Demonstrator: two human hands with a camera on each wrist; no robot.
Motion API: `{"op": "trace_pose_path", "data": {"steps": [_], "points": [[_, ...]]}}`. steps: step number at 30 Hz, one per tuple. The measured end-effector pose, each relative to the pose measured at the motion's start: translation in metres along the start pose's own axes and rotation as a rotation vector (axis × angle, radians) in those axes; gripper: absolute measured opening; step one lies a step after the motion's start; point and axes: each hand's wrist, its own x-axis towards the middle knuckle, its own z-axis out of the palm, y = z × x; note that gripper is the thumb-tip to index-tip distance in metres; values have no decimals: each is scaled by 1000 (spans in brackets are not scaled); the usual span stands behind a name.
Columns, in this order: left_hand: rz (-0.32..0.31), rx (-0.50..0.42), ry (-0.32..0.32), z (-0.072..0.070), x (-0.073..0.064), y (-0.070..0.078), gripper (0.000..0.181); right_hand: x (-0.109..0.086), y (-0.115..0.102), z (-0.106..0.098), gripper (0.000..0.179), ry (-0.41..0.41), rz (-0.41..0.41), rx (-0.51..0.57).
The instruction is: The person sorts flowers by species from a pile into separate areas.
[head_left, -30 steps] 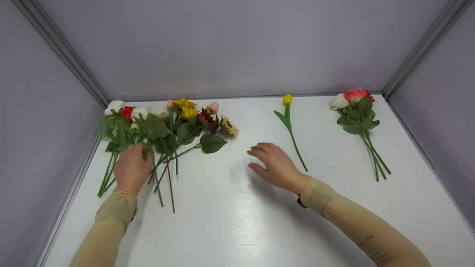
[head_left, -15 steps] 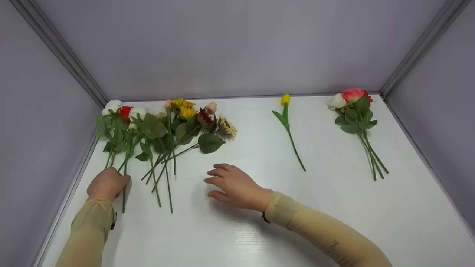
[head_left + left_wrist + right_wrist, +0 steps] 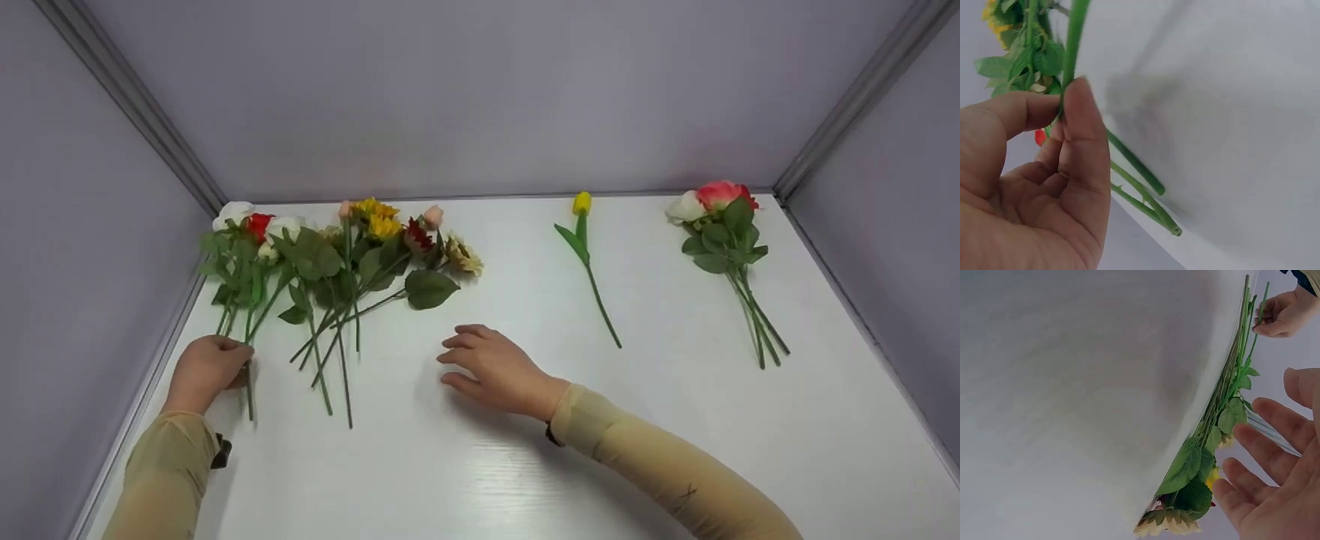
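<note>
At the left of the table, my left hand [image 3: 204,371] pinches a green flower stem [image 3: 1075,42] between thumb and forefinger. The stem's lower end [image 3: 250,401] sticks out below the hand in the head view. White flowers [image 3: 234,215] and a red flower [image 3: 259,226] lie above that hand; which bloom the pinched stem bears, I cannot tell. Further stems [image 3: 1143,194] lie just under the fingers in the left wrist view. My right hand [image 3: 499,373] is held over the table's middle with its fingers spread, touching nothing.
Yellow flowers [image 3: 381,221], a dark red flower [image 3: 417,235] and a cream flower [image 3: 463,256] lie with crossed stems right of the left hand. A yellow tulip [image 3: 582,204] lies farther right. Pink and white flowers [image 3: 721,195] form a bunch near the right wall [image 3: 892,225].
My left hand has moved down and left from the leaves to the lower stems and now pinches one. The right hand has shifted left and nearer the front, then slightly back right.
</note>
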Motion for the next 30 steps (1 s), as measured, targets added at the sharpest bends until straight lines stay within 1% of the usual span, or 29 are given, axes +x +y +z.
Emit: {"op": "trace_pose_path", "data": {"steps": [5, 8, 10, 12, 14, 16, 18, 20, 24, 27, 29, 30], "points": [[50, -114, 66, -3, -4, 13, 50, -7, 11, -4, 32, 30, 55, 35], [85, -178, 123, -4, -8, 26, 52, -10, 18, -8, 32, 56, 82, 51], [116, -215, 145, -1, -10, 36, 53, -13, 23, -12, 32, 75, 106, 61], [149, -246, 134, 6, -13, 48, 53, -16, 28, -16, 30, 107, 134, 66], [188, -272, 101, 18, -16, 61, 53, -18, 32, -20, 29, 139, 179, 87], [211, -307, 51, 34, -19, 75, 51, -19, 37, -25, 27, 173, 246, 122], [226, -340, 4, 56, -20, 90, 46, -20, 43, -30, 27, 204, 329, 183], [234, -383, -37, 82, -22, 107, 38, -22, 50, -36, 26, 232, 427, 274], [266, -497, -120, 144, -25, 144, 24, -25, 66, -52, 25, 299, 587, 503], [318, -582, -189, 185, -27, 174, 20, -26, 77, -64, 28, 363, 659, 689], [359, -622, -225, 207, -27, 192, 20, -25, 82, -72, 30, 399, 684, 795], [379, -644, -240, 216, -28, 200, 20, -25, 84, -76, 32, 418, 683, 844]]}}
